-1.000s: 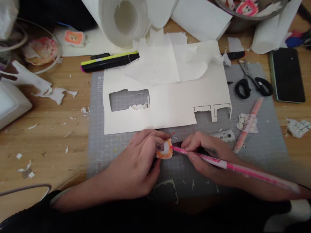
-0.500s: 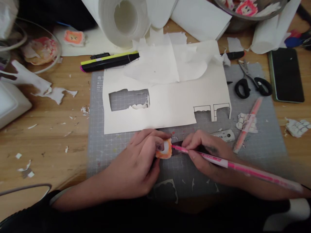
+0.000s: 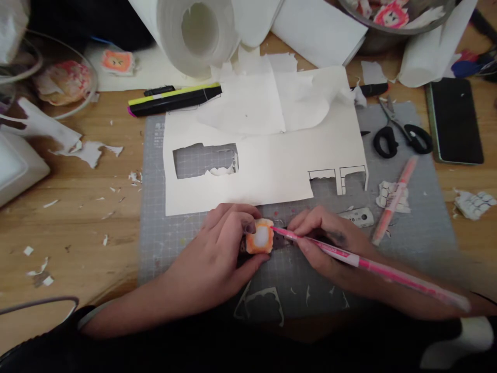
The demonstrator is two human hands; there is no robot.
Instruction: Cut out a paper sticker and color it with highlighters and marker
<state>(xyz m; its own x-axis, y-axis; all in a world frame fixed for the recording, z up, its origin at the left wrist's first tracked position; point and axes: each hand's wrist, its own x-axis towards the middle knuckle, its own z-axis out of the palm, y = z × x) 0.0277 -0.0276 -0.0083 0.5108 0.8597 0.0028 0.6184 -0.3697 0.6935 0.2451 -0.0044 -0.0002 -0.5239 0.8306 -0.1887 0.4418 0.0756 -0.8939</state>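
Fingers of the left hand (image 3: 212, 254) pinch a small orange-edged cutout (image 3: 261, 237) at the near middle of the grey mat (image 3: 421, 228). The right hand (image 3: 324, 243) clamps a pink pen (image 3: 373, 265), its tip at the cutout's right edge. A white sheet (image 3: 272, 166) lies just beyond, scissors (image 3: 404, 137) far right, and the scrap-strewn wooden table (image 3: 77, 202) opens left.

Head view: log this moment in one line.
left hand: holds cutout | right hand: holds pen, tip at cutout edge | under: mat | nearby: sheet, scissors

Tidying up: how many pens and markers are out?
5: pink pen in the right hand, peach highlighter on the mat's right, two markers beyond its upper-left corner, a black one near the scissors. Paper may hide more.
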